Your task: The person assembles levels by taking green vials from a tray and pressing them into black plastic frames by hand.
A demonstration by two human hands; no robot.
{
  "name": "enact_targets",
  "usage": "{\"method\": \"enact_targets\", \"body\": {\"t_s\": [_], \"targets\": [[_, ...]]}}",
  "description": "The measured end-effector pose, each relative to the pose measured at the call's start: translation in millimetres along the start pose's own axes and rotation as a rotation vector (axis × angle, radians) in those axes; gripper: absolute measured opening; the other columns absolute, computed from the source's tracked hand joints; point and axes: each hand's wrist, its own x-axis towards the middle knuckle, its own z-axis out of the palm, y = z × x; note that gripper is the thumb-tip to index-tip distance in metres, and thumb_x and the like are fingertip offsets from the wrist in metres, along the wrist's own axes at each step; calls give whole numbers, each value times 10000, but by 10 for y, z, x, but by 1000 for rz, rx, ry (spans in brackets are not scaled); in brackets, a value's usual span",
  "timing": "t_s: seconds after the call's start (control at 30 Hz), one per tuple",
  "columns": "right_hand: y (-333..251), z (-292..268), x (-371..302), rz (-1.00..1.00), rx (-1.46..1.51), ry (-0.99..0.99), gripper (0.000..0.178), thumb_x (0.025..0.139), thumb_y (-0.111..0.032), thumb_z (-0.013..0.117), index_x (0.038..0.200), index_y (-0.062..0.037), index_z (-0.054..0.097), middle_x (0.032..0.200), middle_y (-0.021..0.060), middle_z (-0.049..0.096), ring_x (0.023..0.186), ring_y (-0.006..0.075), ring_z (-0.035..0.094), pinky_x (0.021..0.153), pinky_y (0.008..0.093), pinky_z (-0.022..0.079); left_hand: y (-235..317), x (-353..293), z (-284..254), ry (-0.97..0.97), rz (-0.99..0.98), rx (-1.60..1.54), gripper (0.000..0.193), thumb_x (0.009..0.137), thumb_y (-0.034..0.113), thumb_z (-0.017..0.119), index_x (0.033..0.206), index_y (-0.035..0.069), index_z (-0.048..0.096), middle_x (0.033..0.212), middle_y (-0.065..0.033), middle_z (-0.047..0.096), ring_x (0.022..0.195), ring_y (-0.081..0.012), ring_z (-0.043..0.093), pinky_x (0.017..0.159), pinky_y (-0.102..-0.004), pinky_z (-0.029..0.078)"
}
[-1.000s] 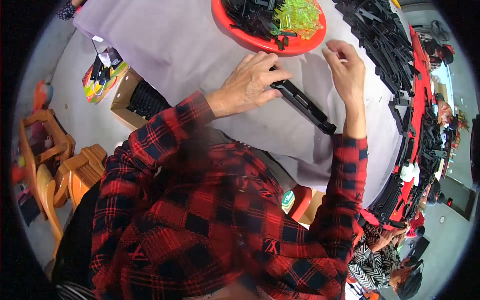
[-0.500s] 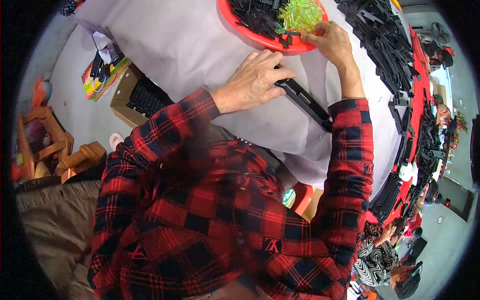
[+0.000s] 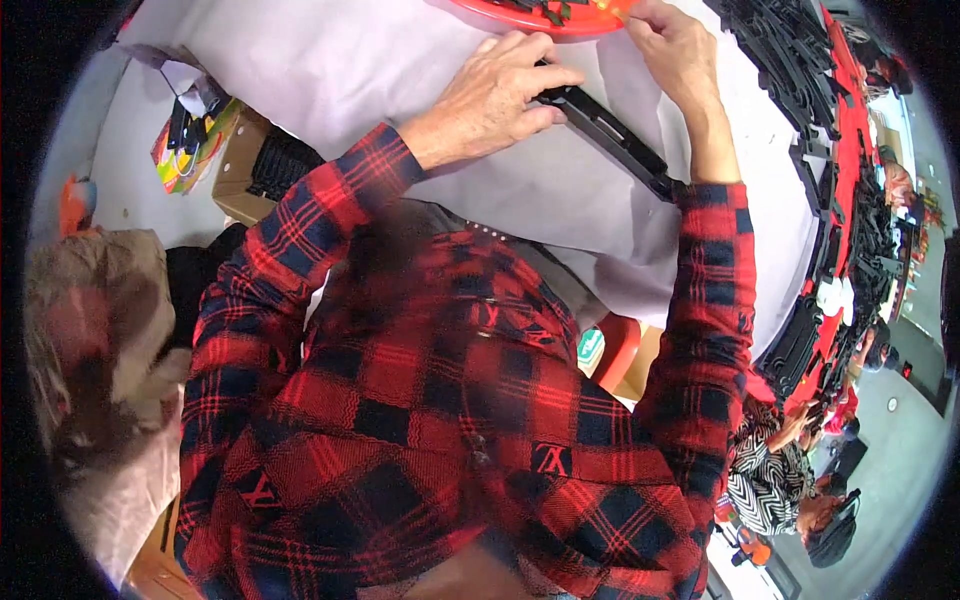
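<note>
My left hand (image 3: 497, 98) grips the upper end of a long, narrow black plastic part (image 3: 612, 138) with a slot along it, thumb on one side and fingers on the other. The part slants over the pale cloth, its far end pointing toward my right sleeve. At the right rim of a red tray (image 3: 560, 27), my right hand (image 3: 680, 52) has thumb and forefinger pinched together. A yellowish bit shows by those fingertips, but whether they hold it is unclear. Most of the tray lies beyond the picture's top edge; some small dark pieces show inside it.
Many black plastic parts (image 3: 785, 60) lie piled along the table's right side, beside a red cloth strip (image 3: 850, 150). A cardboard box (image 3: 232, 185) of black parts stands at the left. Several people work farther right, one in a black-and-white patterned top (image 3: 765, 485).
The view has shifted, so the tray and both hands sit higher in the picture and the tray's contents are mostly cut off. My left hand still holds the black part.
</note>
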Motion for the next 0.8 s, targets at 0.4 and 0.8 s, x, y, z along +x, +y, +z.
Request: {"method": "enact_targets", "body": {"t_s": [0.4, 0.8], "targets": [[-459, -499, -1340, 302, 384, -106, 120, 872, -32, 683, 985, -18, 722, 802, 5, 644, 672, 83, 586, 645, 242, 490, -8, -5, -35, -35, -10, -18, 466, 794, 161, 778, 1239, 80, 667, 1149, -99, 583, 1091, -313, 556, 956, -422, 443], [-676, -405, -1236, 166, 34, -119, 87, 857, -47, 714, 941, -28, 706, 734, 74, 622, 645, 140, 606, 611, 293, 482, 16, -17, -36, -27, -23, 6, 466, 794, 164, 774, 1240, 82, 665, 1153, -106, 584, 1091, -317, 557, 946, -418, 450]]}}
